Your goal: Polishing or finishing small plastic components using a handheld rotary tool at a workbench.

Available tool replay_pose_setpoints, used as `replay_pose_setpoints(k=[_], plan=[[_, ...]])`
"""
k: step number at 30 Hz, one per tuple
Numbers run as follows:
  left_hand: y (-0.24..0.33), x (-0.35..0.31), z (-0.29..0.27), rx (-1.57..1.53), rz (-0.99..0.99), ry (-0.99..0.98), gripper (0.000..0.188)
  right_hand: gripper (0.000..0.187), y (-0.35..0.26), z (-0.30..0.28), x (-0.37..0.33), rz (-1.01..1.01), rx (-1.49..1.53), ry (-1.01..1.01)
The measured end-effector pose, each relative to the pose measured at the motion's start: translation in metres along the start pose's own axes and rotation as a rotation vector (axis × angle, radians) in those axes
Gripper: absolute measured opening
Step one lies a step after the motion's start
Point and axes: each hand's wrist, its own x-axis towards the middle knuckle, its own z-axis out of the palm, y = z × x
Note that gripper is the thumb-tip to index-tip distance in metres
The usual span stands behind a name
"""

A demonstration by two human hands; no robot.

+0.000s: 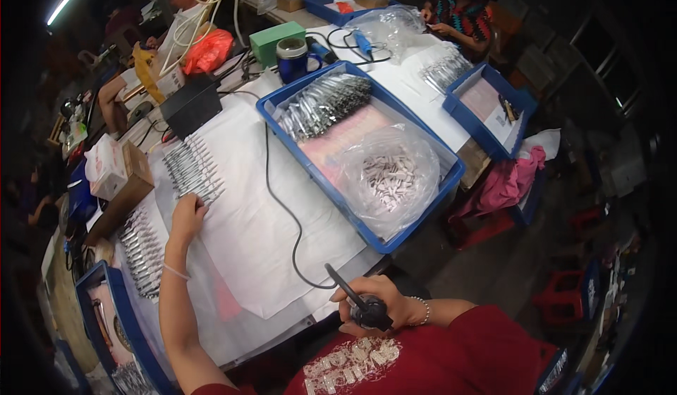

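My left hand [188,215] is at the near end of a row of thin, silvery pen-like pieces [192,169] on white sheeting. Its fingers are drawn together, and what they pinch, if anything, is too small to make out. Close to my body, my right hand [377,300] grips a black corded hand tool [370,314]; its working end is hidden. From it a dark cord [278,194] runs across the sheeting toward a black box [192,106]. Another row of silvery pieces [141,254] lies to the left of my left forearm.
A blue tray [367,236] holds a heap of silvery pieces [328,102] and a clear bag of small pale parts [390,180]. Behind it stand a blue mug [293,60] and a green box [276,41]. Another blue tray [95,271] is at left. People sit across the tables.
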Motion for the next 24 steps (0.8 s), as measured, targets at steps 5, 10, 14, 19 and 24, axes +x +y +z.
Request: replay_pose_setpoints(k=[5, 10, 14, 19, 24], plan=[[-0.003, 0.006, 0.004, 0.126, 0.018, 0.033, 0.014, 0.044, 0.008, 0.000, -0.010, -0.055, -0.145, 0.077], [0.015, 0.011, 0.003, 0.088, 0.068, 0.074, 0.014, 0.044, 0.007, -0.001, -0.018, -0.016, -0.121, 0.051], [0.015, -0.002, -0.001, 0.026, 0.064, 0.097, 0.014, 0.045, 0.009, 0.005, -0.018, -0.003, -0.085, 0.026], [0.019, 0.001, -0.006, -0.041, 0.014, -0.007, 0.015, 0.046, 0.007, 0.004, -0.014, 0.006, -0.125, 0.008], [0.021, 0.006, -0.006, -0.003, 0.098, 0.056, 0.017, 0.046, 0.007, 0.005, -0.013, 0.025, -0.113, 0.000]])
